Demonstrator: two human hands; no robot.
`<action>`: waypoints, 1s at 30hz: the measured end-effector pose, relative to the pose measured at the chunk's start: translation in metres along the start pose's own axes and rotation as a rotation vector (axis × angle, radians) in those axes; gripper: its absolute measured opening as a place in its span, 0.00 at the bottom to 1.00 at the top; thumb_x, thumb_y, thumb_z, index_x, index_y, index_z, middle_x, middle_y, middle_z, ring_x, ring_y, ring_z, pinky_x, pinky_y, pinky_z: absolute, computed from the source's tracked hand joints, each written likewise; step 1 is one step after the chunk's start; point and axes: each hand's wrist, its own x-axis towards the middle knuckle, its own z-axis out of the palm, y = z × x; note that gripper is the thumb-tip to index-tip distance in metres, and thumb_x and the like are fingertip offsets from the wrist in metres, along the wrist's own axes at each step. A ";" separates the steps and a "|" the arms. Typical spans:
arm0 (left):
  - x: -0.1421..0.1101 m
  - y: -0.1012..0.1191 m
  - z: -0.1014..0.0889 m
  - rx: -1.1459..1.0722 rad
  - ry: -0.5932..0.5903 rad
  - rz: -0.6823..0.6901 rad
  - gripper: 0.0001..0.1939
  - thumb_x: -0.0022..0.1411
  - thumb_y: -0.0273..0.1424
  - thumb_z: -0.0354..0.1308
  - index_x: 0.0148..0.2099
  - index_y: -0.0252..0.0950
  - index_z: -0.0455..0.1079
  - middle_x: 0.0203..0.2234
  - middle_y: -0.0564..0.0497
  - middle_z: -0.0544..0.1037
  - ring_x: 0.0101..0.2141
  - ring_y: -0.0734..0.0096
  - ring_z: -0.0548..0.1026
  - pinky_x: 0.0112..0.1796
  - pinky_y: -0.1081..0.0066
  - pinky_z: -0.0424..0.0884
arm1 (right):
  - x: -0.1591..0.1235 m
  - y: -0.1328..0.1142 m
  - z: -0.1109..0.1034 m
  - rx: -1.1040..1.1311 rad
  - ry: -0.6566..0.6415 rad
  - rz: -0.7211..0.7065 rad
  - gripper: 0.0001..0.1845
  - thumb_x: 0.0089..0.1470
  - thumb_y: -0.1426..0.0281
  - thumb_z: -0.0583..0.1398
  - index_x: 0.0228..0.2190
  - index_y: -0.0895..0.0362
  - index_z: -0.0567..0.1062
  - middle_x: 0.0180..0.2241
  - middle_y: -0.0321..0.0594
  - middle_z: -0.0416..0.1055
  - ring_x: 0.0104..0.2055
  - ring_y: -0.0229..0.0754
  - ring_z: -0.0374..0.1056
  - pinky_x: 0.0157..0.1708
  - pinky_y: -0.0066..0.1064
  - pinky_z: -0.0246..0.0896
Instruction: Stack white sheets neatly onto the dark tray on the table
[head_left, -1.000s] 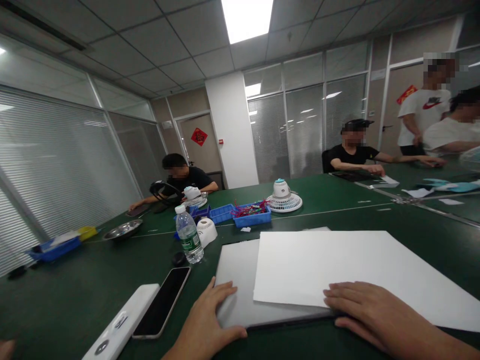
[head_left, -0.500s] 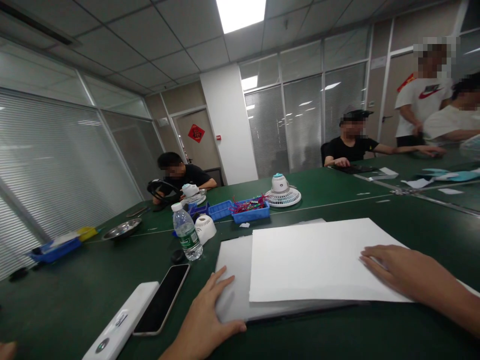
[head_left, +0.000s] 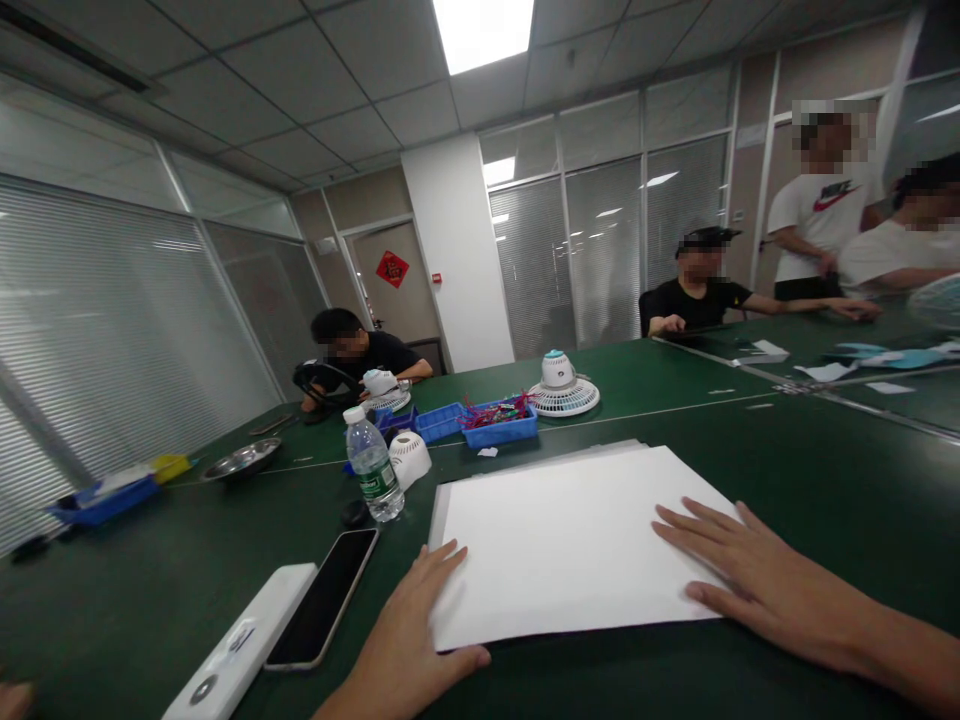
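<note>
A blank white sheet of paper (head_left: 555, 550) lies on a grey, flat, thin board (head_left: 615, 448), covering most of it; only a strip of the board shows along the back and left. My left hand (head_left: 412, 625) rests at the left edge, fingers spread, fingertips touching the sheet. My right hand (head_left: 750, 575) lies with fingers apart over the right edge of the paper. Left of my left hand are a dark-screened phone (head_left: 326, 600) and a long white box (head_left: 244, 640).
A water bottle (head_left: 373, 470) and a white vented housing (head_left: 409, 458) stand behind the phone. Further back are a blue bin of wires (head_left: 499, 430), a small white fan (head_left: 561, 390) and a metal dish (head_left: 244, 458). Several people sit or stand around the green table (head_left: 847, 480).
The white sheet has slid left, so it now lies nearly flush over the grey board. My right hand moved left with it and spread its fingers; my left hand stayed about the same.
</note>
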 end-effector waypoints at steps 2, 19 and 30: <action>-0.001 0.002 -0.001 0.012 -0.008 -0.003 0.50 0.50 0.45 0.73 0.72 0.42 0.62 0.72 0.45 0.58 0.72 0.43 0.50 0.70 0.45 0.49 | 0.002 0.008 -0.004 -0.037 0.014 -0.004 0.38 0.61 0.40 0.53 0.68 0.30 0.54 0.72 0.26 0.45 0.74 0.61 0.41 0.69 0.70 0.27; 0.007 -0.001 0.004 0.230 -0.087 -0.143 0.49 0.68 0.53 0.50 0.76 0.23 0.46 0.74 0.34 0.44 0.73 0.48 0.41 0.70 0.45 0.40 | 0.011 0.074 0.004 0.122 0.281 0.338 0.39 0.60 0.40 0.52 0.62 0.49 0.74 0.56 0.47 0.76 0.57 0.65 0.72 0.61 0.63 0.62; 0.003 -0.007 0.011 0.272 -0.123 -0.062 0.45 0.74 0.52 0.41 0.77 0.22 0.41 0.74 0.35 0.35 0.73 0.48 0.36 0.70 0.45 0.39 | 0.012 0.049 0.000 0.180 0.259 0.311 0.42 0.58 0.40 0.54 0.64 0.50 0.71 0.65 0.44 0.66 0.66 0.63 0.63 0.66 0.62 0.54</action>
